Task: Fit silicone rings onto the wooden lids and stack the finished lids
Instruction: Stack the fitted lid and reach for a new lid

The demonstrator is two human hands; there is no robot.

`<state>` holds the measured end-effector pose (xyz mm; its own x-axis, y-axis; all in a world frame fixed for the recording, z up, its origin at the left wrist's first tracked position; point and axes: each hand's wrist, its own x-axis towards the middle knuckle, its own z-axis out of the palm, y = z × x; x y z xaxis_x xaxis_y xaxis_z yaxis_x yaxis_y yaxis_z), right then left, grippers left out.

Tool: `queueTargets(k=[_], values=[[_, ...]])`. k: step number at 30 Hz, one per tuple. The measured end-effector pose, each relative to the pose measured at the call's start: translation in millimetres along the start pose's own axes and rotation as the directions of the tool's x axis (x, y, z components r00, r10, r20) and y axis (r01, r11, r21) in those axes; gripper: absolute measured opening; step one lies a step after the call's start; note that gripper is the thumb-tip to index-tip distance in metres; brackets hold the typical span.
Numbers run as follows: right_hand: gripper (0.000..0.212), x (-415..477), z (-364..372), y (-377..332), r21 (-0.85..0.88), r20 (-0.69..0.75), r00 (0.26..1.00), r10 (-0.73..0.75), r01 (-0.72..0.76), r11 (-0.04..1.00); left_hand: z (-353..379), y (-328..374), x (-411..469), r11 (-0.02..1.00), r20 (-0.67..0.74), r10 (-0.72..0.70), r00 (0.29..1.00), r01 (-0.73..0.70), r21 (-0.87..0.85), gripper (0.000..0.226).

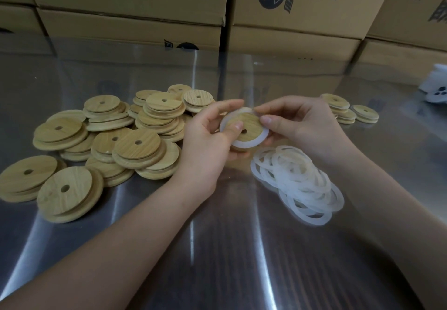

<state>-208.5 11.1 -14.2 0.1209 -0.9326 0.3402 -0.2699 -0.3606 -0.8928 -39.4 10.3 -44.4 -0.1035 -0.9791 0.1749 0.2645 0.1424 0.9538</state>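
Bare lids (108,145) heaped on your left, handy to grab. Your left hand (208,138) grips one lid (250,121) above the table (217,249), thumb steadying it, so your right hand (297,125) can pinch the ring (251,143) round its edge. Spare rings (297,181) lie just below; the finished stack (338,108) sits far right.

Stacked cardboard boxes (290,38) printed with dark logos are lining the far side of a shiny steel table (217,249), well beyond the left hand (208,140) and right hand (302,128), while a white object (435,87) with small dark holes is lying well out past the right hand.
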Motion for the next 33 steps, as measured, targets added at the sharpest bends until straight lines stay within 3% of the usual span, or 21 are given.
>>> queueTargets(k=[4, 7, 13, 18, 23, 33], values=[[0.021, 0, 3, 4, 0.021, -0.006, 0.999, -0.031, 0.031, 0.999, -2, 2, 3, 0.992, -0.002, -0.116, 0.993, 0.116, -0.056, 0.046], [0.024, 0, 7, 8, 0.016, -0.046, 0.997, -0.057, 0.058, 0.998, -1, 4, 2, 0.987, 0.064, -0.152, 0.986, 0.154, -0.034, 0.030], [0.013, 1, 9, 10, 0.053, -0.086, 0.992, -0.094, 0.098, 0.994, -3, 5, 2, 0.999, 0.014, 0.018, 1.000, -0.019, 0.043, 0.023], [0.014, 0, 9, 15, -0.169, -0.097, 0.972, -0.213, 0.195, 0.966, -3, 4, 4, 0.948, -0.007, 0.210, 0.978, -0.202, 0.248, 0.034], [0.008, -3, 11, 12, -0.349, -0.033, 0.928, -0.370, 0.336, 0.875, -1, 0, 3, 0.907, 0.012, 0.270, 0.963, -0.259, 0.333, 0.024], [0.005, -5, 12, 10, -0.473, 0.014, 0.851, -0.525, 0.468, 0.747, -1, 1, 2, 0.775, 0.059, 0.418, 0.907, -0.390, 0.497, 0.032]])
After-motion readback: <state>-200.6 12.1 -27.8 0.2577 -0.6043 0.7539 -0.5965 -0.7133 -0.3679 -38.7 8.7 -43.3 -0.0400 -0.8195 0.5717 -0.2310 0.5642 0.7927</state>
